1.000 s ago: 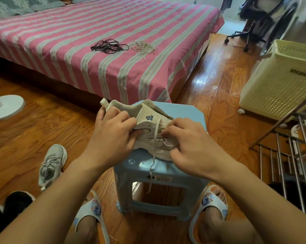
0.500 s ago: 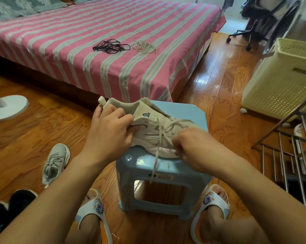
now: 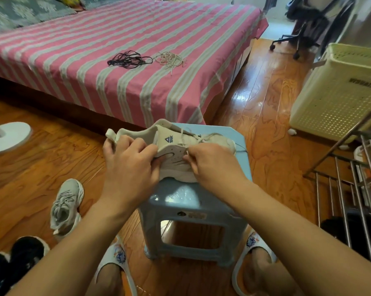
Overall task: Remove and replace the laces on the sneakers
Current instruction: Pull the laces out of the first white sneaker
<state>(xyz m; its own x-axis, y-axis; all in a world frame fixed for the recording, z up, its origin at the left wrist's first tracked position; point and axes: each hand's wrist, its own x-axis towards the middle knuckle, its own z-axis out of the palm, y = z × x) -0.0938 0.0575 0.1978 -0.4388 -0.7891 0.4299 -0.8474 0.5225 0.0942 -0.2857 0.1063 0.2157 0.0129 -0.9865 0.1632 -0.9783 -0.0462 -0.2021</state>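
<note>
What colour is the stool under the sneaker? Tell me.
Light blue; the stool shows best in the head view.

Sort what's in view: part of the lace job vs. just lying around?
Job: beige sneaker on the blue stool, its lace, left hand, right hand, grey sneaker, black laces, beige laces.
Lying about: laundry basket, fan base, office chair, black slippers.
</note>
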